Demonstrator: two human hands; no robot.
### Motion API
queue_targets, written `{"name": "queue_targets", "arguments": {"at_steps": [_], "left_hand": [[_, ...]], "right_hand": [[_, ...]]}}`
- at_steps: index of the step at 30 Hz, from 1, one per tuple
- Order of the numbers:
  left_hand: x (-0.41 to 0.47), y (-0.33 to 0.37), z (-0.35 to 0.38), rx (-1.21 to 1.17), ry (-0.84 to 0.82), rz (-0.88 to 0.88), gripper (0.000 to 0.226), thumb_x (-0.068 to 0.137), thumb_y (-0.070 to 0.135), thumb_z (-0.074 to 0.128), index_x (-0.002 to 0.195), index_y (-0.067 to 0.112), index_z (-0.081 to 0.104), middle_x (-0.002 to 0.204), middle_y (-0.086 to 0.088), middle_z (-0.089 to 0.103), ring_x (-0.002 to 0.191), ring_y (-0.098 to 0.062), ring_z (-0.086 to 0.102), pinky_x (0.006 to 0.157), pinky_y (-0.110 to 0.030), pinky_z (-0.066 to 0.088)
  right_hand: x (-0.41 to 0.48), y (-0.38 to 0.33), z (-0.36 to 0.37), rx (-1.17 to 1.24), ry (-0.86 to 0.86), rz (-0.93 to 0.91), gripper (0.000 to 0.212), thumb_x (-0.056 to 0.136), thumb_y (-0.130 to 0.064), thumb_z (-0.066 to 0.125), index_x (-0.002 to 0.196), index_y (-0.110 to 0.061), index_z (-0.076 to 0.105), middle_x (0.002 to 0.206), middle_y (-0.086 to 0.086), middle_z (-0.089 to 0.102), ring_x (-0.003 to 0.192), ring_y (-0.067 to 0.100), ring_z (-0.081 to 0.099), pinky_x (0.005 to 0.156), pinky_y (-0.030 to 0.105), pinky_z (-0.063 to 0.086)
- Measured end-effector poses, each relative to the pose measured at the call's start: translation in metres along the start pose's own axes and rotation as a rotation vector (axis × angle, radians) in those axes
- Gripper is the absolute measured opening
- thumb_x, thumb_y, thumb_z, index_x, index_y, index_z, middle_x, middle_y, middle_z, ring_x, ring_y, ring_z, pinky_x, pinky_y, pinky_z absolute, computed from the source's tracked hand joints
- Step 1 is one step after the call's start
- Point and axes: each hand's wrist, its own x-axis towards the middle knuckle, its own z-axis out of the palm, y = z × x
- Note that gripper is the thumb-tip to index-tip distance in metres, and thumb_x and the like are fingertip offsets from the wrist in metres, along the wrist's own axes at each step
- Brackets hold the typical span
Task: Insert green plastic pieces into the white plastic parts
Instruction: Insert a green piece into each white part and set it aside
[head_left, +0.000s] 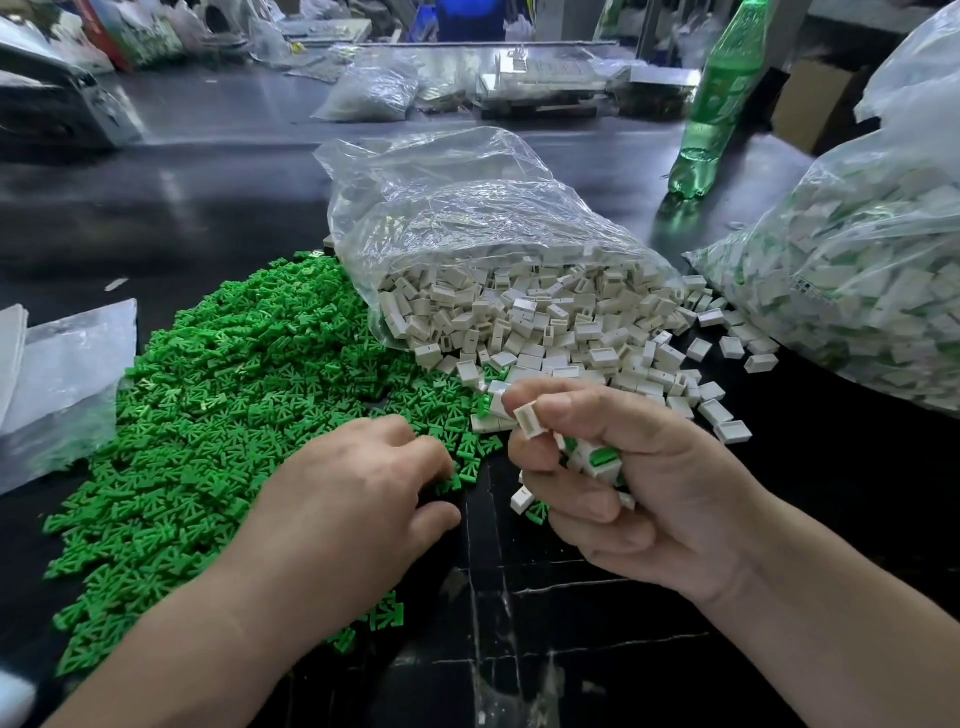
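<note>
Left hand (358, 483) was palm down on the near right edge of the loose heap of small green plastic pieces (218, 415), fingers curled into them; couldn't tell if it actually had one pinched. Right hand (639, 483) was raised just beside it, the two hands close but not touching. Right thumb and forefinger pinched one small white rectangular plastic part (530, 418), open slot facing left. The other right fingers curled round a handful of white parts with green inserts (597, 462) in the palm. Green heap covered the left half of the dark glossy counter (571, 623). The pile of empty white plastic parts (545, 322) spilled out of a clear crumpled plastic bag (467, 208) lying on its side behind the hands, mouth toward the person, and overlapped the green heap's right edge. A few white parts and green pieces lay scattered on the counter just under the right hand. Far right: a large full clear bag of white-and-green parts (857, 270). Behind that, a green plastic bottle (717, 104) stood upright. Left edge: a flat clear plastic bag (62, 374) touching the green heap.
</note>
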Motion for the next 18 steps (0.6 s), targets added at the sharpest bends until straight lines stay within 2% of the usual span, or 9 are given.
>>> {"name": "queue_targets", "arguments": {"at_steps": [4,6,9,11,13,15,17,18], "left_hand": [[0.004,0.002,0.0,-0.035,0.022,0.024,0.021,0.089,0.052,0.054,0.099,0.036,0.063,0.09,0.018,0.053,0.087,-0.007,0.05,0.07,-0.022,0.031],[0.004,0.001,0.002,-0.028,0.023,0.045,0.012,0.088,0.044,0.06,0.089,0.033,0.064,0.085,0.016,0.055,0.083,-0.01,0.053,0.072,-0.026,0.037],[0.004,0.0,0.004,0.04,0.054,0.097,0.011,0.087,0.033,0.065,0.079,0.026,0.065,0.075,0.011,0.058,0.071,-0.015,0.056,0.067,-0.033,0.048],[0.005,-0.002,0.006,0.027,0.104,0.091,0.014,0.093,0.028,0.06,0.08,0.025,0.063,0.074,0.01,0.058,0.069,-0.013,0.055,0.065,-0.032,0.047],[0.005,-0.002,0.003,-0.16,0.173,-0.02,0.016,0.096,0.03,0.053,0.082,0.03,0.059,0.07,0.012,0.059,0.066,-0.008,0.056,0.058,-0.024,0.044],[0.005,-0.002,0.001,-0.519,0.23,-0.133,0.013,0.095,0.032,0.052,0.085,0.033,0.059,0.07,0.01,0.067,0.067,-0.005,0.064,0.053,-0.023,0.05],[0.002,0.002,-0.004,-0.897,0.224,-0.166,0.021,0.098,0.022,0.053,0.086,0.036,0.063,0.078,0.008,0.073,0.067,-0.007,0.07,0.055,-0.02,0.054],[0.001,0.005,-0.006,-1.008,0.204,-0.162,0.023,0.099,0.02,0.054,0.086,0.036,0.065,0.079,0.006,0.074,0.066,-0.01,0.071,0.055,-0.018,0.054]], "right_hand": [[0.001,0.001,0.001,-0.044,0.007,-0.009,0.013,0.082,-0.018,0.077,0.088,-0.015,0.065,0.077,0.0,0.061,0.044,0.002,0.052,0.032,0.013,0.037],[0.002,0.001,0.001,-0.052,0.047,-0.008,0.006,0.087,-0.014,0.071,0.085,-0.015,0.065,0.077,0.001,0.06,0.043,0.003,0.051,0.031,0.013,0.036],[0.002,0.003,0.001,-0.089,0.115,-0.008,0.01,0.091,-0.016,0.066,0.081,-0.014,0.064,0.078,0.002,0.059,0.042,0.004,0.049,0.031,0.014,0.032],[0.002,0.003,0.002,-0.142,0.161,-0.023,0.01,0.088,-0.018,0.069,0.081,-0.013,0.065,0.08,0.004,0.059,0.042,0.006,0.048,0.031,0.015,0.031],[0.002,0.005,0.004,-0.232,0.247,-0.033,0.005,0.084,-0.018,0.073,0.085,-0.014,0.069,0.08,0.007,0.062,0.043,0.009,0.046,0.032,0.016,0.03],[0.002,0.007,0.005,-0.316,0.32,-0.035,0.009,0.081,-0.02,0.074,0.088,-0.016,0.072,0.081,0.007,0.064,0.044,0.011,0.045,0.034,0.016,0.029],[0.002,0.008,0.007,-0.351,0.345,-0.051,0.009,0.081,-0.023,0.076,0.088,-0.017,0.074,0.08,0.007,0.065,0.044,0.011,0.045,0.034,0.016,0.029],[0.002,0.009,0.008,-0.363,0.344,-0.067,0.009,0.082,-0.024,0.078,0.087,-0.018,0.073,0.079,0.007,0.064,0.043,0.012,0.045,0.034,0.016,0.029]]}}
